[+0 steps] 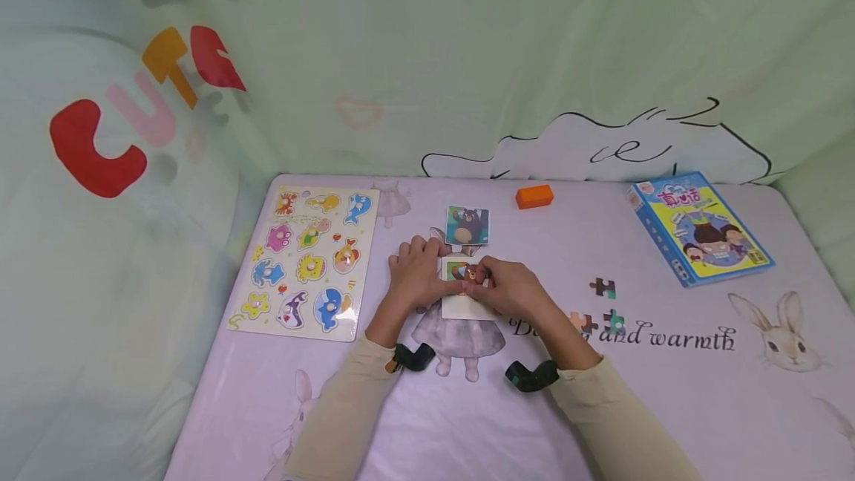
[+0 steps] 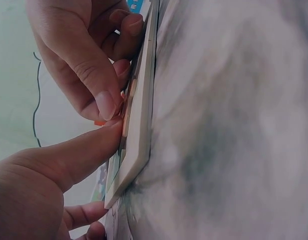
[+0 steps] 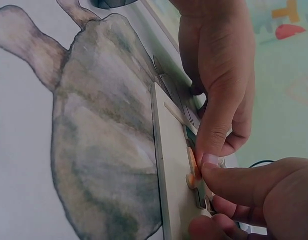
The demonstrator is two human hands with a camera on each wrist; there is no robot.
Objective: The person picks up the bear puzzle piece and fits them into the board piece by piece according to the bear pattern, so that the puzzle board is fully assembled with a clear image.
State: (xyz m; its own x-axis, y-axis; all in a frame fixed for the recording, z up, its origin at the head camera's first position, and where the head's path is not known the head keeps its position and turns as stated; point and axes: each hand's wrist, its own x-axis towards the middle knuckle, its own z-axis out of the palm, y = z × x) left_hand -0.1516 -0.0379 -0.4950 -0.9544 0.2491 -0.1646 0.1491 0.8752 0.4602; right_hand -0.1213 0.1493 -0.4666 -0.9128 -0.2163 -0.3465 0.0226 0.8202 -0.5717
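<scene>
A small pale puzzle board (image 1: 461,309) lies in front of me, with joined jigsaw pieces (image 1: 470,271) showing part of a brown bear in its upper area. My left hand (image 1: 417,277) is at the board's left side, its extended thumb pressing on the pieces and its other fingers by the edge. From the right, my right hand (image 1: 513,289) pinches a jigsaw piece (image 3: 201,195) between thumb and fingers over the board, the two thumbs nearly meeting. Fingers cover much of that piece. Just beyond the board lies a bear picture card (image 1: 467,226).
Three loose jigsaw pieces (image 1: 603,287) lie to the right. A wooden animal puzzle (image 1: 364,258) is at the left. An orange block (image 1: 534,197) and a blue-yellow box (image 1: 704,232) sit toward the back, before a hanging curtain (image 1: 401,58).
</scene>
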